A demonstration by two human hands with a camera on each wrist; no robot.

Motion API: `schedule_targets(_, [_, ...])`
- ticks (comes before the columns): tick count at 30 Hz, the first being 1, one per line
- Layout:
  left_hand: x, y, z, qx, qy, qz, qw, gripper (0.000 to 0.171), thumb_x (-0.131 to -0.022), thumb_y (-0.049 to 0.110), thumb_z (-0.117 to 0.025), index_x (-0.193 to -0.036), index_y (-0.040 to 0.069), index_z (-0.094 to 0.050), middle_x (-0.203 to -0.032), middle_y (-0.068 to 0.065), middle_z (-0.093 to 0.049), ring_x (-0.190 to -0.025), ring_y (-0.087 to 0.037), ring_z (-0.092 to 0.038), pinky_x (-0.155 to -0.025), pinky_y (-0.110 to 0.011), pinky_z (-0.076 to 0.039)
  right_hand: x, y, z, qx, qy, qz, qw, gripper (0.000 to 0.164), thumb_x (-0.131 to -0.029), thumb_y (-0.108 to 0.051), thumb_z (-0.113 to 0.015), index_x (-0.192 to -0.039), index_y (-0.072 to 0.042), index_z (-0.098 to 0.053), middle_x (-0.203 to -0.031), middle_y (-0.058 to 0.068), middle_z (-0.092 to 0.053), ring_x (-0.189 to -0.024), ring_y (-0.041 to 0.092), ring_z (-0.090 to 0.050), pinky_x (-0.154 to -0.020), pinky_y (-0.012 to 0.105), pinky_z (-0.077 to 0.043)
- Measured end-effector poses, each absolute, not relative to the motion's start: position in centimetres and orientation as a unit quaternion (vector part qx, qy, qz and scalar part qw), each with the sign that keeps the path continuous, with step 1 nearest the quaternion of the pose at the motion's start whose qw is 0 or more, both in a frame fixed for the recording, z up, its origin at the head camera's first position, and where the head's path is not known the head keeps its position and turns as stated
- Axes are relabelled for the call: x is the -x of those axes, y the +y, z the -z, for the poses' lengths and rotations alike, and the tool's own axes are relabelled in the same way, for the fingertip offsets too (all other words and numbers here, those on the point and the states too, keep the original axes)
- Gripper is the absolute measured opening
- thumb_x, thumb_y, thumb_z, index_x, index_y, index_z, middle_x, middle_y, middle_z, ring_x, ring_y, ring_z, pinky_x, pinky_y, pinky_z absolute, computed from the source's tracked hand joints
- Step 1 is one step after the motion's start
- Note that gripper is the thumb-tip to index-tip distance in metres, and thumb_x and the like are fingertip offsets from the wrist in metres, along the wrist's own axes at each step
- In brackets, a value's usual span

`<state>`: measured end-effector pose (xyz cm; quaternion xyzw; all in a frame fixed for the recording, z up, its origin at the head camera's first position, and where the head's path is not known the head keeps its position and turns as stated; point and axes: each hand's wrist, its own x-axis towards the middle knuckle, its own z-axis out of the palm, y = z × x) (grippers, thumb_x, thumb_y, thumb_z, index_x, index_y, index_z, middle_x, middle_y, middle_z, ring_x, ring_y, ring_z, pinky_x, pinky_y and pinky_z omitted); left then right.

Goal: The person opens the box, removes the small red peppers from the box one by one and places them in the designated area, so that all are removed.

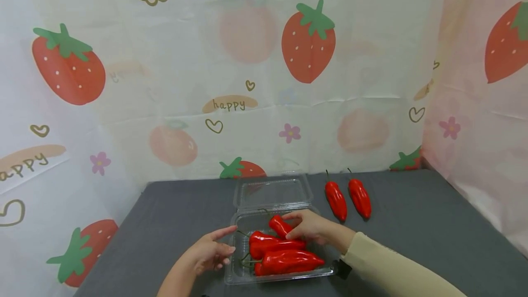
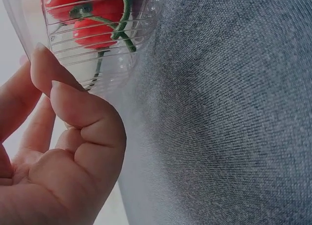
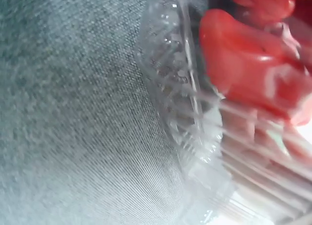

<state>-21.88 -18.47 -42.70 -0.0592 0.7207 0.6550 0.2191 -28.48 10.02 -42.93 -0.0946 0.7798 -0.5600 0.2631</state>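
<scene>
Gleaming red, tapered peppers (image 1: 290,261) trail thin, curving green stems (image 2: 127,8).

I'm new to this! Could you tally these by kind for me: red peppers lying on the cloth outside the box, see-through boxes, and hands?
Red peppers lying on the grey cloth outside the box: 2
See-through box, lid open: 1
Hands, left hand and right hand: 2
Total: 5

Grey table (image 1: 173,214), clear box (image 1: 272,280), two peppers (image 1: 336,201)
</scene>
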Motion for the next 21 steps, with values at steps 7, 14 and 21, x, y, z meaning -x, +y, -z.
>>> schedule_targets(7, [21.9, -18.5, 42.7, 0.059, 0.722, -0.655, 0.216, 0.065, -0.091, -0.006, -0.059, -0.149, -0.002, -0.030, -0.066, 0.000, -0.051, -0.051, -0.007, -0.053, -0.050, -0.020, -0.039, 28.5, 10.9, 42.0, 0.128, 0.761, 0.584, 0.253, 0.058, -0.085, -0.001, -0.070, -0.139, 0.000, -0.051, -0.122, 0.020, -0.060, -0.097, 0.027, -0.062, -0.079, 0.048, -0.054])
schedule_targets(14, [22.0, -18.8, 42.7, 0.041, 0.722, -0.653, 0.226, 0.065, -0.091, -0.004, -0.058, -0.150, -0.002, -0.029, -0.068, 0.000, -0.054, -0.052, -0.007, -0.053, -0.051, -0.020, -0.038, 28.7, 11.7, 41.6, 0.135, 0.747, 0.607, 0.237, 0.062, -0.087, -0.005, -0.070, -0.143, 0.000, -0.045, -0.126, 0.020, -0.057, -0.099, 0.027, -0.061, -0.080, 0.047, -0.054])
schedule_targets(21, [22.0, -18.9, 42.7, 0.045, 0.724, -0.650, 0.227, 0.065, -0.091, -0.004, -0.059, -0.149, -0.002, -0.031, -0.066, 0.001, -0.053, -0.052, -0.007, -0.053, -0.051, -0.021, -0.038, 28.8, 12.8, 41.2, 0.134, 0.725, 0.637, 0.225, 0.066, -0.088, -0.008, -0.069, -0.146, 0.002, -0.039, -0.129, 0.021, -0.054, -0.104, 0.029, -0.058, -0.086, 0.050, -0.051])
